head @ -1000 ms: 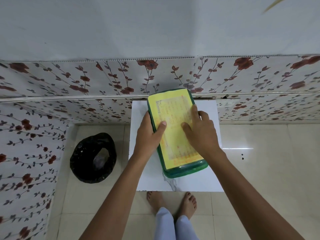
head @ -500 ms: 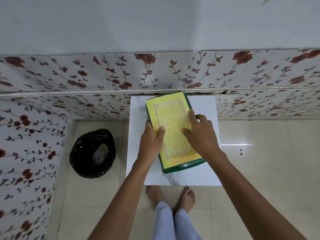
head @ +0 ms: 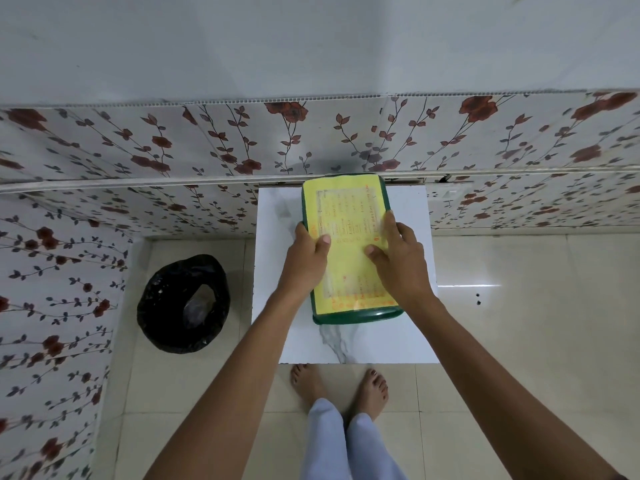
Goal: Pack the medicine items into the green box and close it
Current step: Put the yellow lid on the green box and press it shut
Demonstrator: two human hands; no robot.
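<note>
The green box lies shut on the white marble-look table, its long side running away from me. A yellow printed label covers its lid. My left hand grips the box's left edge, thumb on the lid. My right hand holds the right edge with its thumb and fingers pressed on the label. No medicine items show outside the box; its inside is hidden.
A bin lined with a black bag stands on the tiled floor left of the table. Floral-patterned wall panels run behind and to the left. My bare feet are at the table's near edge.
The box has slid away from me toward the wall and turned straighter, with both hands still on it. Its far end now reaches the table's back edge.
</note>
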